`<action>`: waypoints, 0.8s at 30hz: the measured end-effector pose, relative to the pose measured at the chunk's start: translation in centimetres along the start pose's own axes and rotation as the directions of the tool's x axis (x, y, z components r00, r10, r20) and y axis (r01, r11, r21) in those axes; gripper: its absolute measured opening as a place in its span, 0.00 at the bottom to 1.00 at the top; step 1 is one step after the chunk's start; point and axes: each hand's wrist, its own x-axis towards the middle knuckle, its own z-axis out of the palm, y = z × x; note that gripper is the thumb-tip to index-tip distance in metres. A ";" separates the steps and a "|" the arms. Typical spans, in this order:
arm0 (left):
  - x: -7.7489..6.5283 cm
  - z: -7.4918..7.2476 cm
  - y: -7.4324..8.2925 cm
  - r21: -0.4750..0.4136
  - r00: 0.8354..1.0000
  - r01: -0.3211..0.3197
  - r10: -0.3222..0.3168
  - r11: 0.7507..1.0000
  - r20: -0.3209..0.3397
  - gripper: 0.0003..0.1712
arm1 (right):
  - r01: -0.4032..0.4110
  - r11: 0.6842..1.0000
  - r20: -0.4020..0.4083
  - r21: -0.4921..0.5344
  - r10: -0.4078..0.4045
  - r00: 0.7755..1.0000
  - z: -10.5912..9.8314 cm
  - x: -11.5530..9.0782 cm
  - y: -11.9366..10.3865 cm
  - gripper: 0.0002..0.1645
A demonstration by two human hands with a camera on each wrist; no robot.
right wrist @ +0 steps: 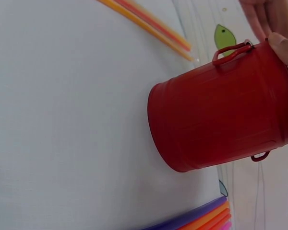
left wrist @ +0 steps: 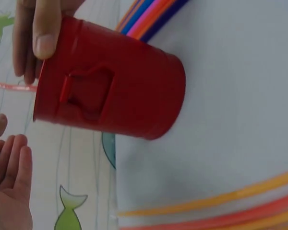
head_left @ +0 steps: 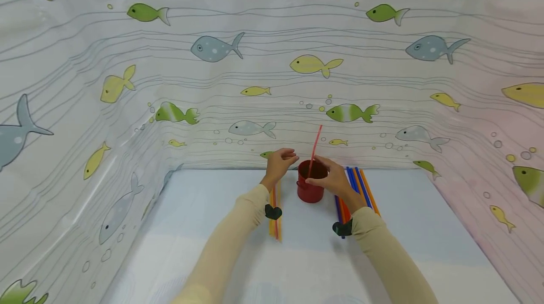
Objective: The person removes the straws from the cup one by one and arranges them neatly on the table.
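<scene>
A red metal bucket (head_left: pixel 310 192) with small side handles stands upright near the back of the table. My right hand (head_left: pixel 335 180) grips its rim, thumb at the near side and fingers round the far side; the right wrist view shows the thumb (right wrist: pixel 284 49) against the rim of the bucket (right wrist: pixel 221 112). One pinkish-red straw (head_left: pixel 316 145) leans up out of the bucket, its lower end hidden inside. Left of the bucket, my left hand (head_left: pixel 279 167) hovers with loosely bent fingers and holds nothing; in the left wrist view that hand (left wrist: pixel 13 184) is apart from the bucket (left wrist: pixel 139 91).
Yellow and red straws (head_left: pixel 272 226) lie on the white table (head_left: pixel 204 200) under the left wrist. To the bucket's right lies a bundle of blue, orange and purple straws (head_left: pixel 353 179), partly under the right forearm. A fish-patterned curtain (head_left: pixel 263 72) encloses the back and sides.
</scene>
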 end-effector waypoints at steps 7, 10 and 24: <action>0.8 1.6 0.9 0.010 0.999 -0.002 0.002 1.000 0.052 0.21 | -0.003 1.000 0.001 0.006 0.003 1.000 0.2 -0.1 -0.3 0.52; 1.0 2.3 1.5 0.017 0.998 -0.019 0.018 1.000 0.060 0.20 | 0.000 1.000 -0.005 0.011 0.000 1.000 0.2 -0.1 -0.2 0.52; 1.5 4.7 2.1 0.040 0.997 -0.075 0.075 0.996 0.005 0.17 | 0.004 1.000 -0.006 -0.011 -0.004 1.000 0.1 0.0 0.1 0.52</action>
